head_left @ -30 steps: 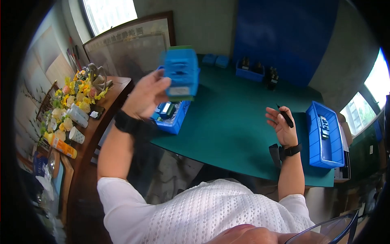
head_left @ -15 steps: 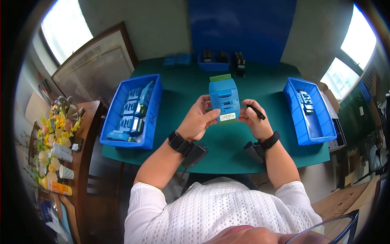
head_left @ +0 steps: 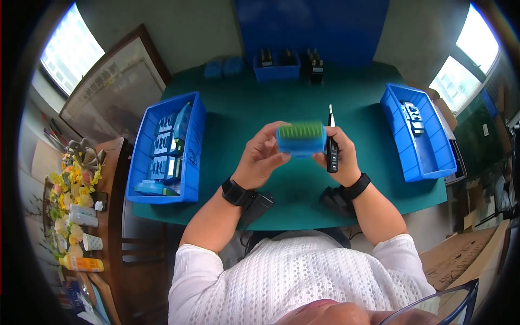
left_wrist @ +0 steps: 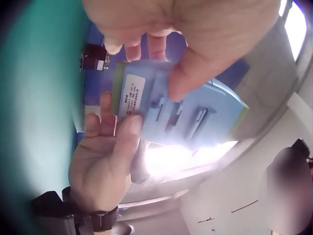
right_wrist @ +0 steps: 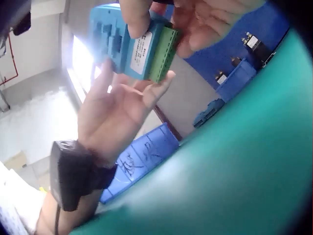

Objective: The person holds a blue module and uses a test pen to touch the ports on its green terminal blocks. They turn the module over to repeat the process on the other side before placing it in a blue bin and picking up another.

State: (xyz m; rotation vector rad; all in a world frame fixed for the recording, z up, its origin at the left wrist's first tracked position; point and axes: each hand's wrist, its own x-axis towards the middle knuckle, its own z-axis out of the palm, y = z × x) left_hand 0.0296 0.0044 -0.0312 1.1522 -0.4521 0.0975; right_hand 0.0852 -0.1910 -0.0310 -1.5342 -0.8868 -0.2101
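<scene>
In the head view a blue electronic module (head_left: 301, 145) with a green terminal strip (head_left: 299, 130) is held up over the table between both hands. My left hand (head_left: 259, 157) grips its left side, with the thumb on the slotted face in the left wrist view. My right hand (head_left: 344, 154) pinches the other end, its thumb beside the white label (left_wrist: 132, 93). A slim black-handled tool (head_left: 332, 154) with a pale metal shaft also sits in the right hand, pointing away from me. In the right wrist view the module (right_wrist: 115, 41) shows its green terminals (right_wrist: 164, 54).
On the left, a blue bin (head_left: 196, 146) holds several similar modules. Another blue bin (head_left: 398, 146) on the right contains a few small devices. At the back of the green table (head_left: 244, 108) stand a small blue box (head_left: 277, 73) and black parts (head_left: 316, 69).
The module came from above the left bin to the middle, where the right hand joined the hold. It has since tilted, turning its green terminal strip upward. The black-handled tool now points forward.
</scene>
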